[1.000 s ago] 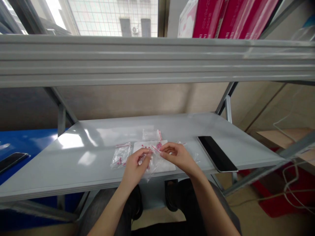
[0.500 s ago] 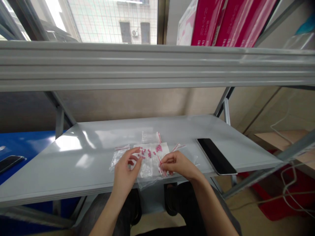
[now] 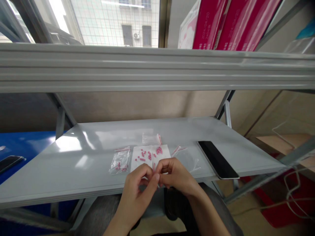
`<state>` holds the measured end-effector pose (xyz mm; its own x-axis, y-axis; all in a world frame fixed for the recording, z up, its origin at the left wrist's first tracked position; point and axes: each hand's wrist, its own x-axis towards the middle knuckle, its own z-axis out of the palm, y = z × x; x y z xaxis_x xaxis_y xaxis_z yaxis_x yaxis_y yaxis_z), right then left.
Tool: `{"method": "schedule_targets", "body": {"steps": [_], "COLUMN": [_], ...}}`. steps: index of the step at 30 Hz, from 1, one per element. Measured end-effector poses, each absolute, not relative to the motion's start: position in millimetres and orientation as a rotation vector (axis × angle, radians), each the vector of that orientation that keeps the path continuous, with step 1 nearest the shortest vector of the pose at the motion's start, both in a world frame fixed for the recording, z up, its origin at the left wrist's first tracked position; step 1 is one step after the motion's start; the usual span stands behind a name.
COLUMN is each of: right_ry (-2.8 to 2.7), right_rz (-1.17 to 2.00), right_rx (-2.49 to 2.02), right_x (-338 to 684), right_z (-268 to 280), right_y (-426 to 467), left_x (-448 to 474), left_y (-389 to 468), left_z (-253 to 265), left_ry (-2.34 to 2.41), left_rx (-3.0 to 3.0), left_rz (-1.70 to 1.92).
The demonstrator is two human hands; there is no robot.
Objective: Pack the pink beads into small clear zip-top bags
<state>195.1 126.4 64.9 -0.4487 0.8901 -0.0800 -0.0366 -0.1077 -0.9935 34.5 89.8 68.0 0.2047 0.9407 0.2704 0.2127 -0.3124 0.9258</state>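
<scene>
Red plastic shows in the head view as one thin strip (image 3: 154, 167) at the meeting fingertips of two hands, its long axis running near to far, the visible end pointing far. It is straight, narrow and bright; whatever joins it is mostly hidden by the fingers. The left hand (image 3: 140, 186) and the right hand (image 3: 176, 174) both pinch it between thumb and fingers, thumbs side by side, over the near edge of the grey table (image 3: 91, 175). Just beyond lies one white sheet (image 3: 136, 165) bearing small pink pieces (image 3: 159, 150), scattered on its left and heaped towards its far right, too crowded to count surely. Three clear bags lie around the sheet: the left bag (image 3: 119, 161), red-striped at its far end, with pink bits gathered near; the far bag (image 3: 150, 139), striped at its right end; and the right bag (image 3: 188, 159), striped at its far left. One black tablet (image 3: 218, 159) lies farther right, slanting from far left to near right.
</scene>
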Motion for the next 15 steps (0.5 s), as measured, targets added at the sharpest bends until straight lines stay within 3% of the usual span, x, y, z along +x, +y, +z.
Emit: {"method": "schedule_targets", "body": {"steps": [15], "right_ry": [-1.492], "right_rz": [1.654], "right_rx": [-1.006], "right_x": [197.4], "right_z": [73.1], "right_y": [115.4], "left_x": [30.1], "left_y": [88.4], "left_z": [69.7], "left_ry": [1.18], "left_rx": [1.805], "left_rz": [1.058]}}
